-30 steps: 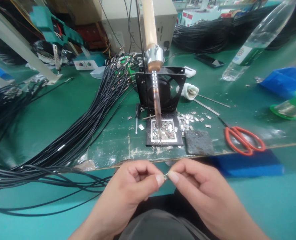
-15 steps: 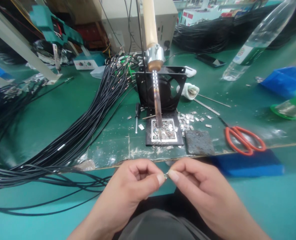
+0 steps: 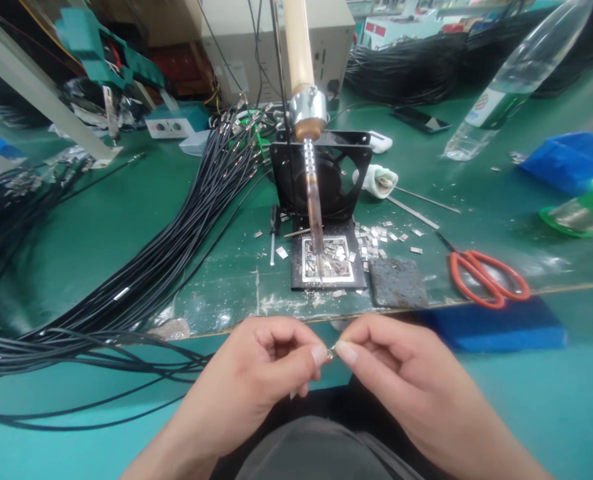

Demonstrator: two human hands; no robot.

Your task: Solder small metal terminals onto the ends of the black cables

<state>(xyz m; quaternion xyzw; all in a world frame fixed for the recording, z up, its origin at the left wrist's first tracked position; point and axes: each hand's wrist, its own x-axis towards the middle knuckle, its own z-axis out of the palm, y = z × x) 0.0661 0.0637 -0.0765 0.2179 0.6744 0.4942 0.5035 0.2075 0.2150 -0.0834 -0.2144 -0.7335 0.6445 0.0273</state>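
Note:
Between my fingertips, in front of the bench edge, is a small metal piece (image 3: 331,353), too small to make out fully. My left hand (image 3: 271,367) pinches it from the left with thumb and forefinger. From the right, my right hand (image 3: 391,367) pinches its other end. Beyond my hands a soldering iron (image 3: 313,193) points down over a square tray (image 3: 305,261) of small metal pieces. A grey sponge block (image 3: 397,283) lies right of the tray.
A black fan (image 3: 281,173) stands behind the tray. Black cables (image 3: 161,250) run along the left. Red-handled scissors (image 3: 486,280), a solder spool (image 3: 576,217), a plastic bottle (image 3: 496,100) and a blue bin (image 3: 571,163) are on the right. A screwdriver (image 3: 274,233) lies left of the tray.
Both hands stay almost in place, still pinching the small piece. The fingers of my left hand have shifted slightly, and the whole view has moved a little.

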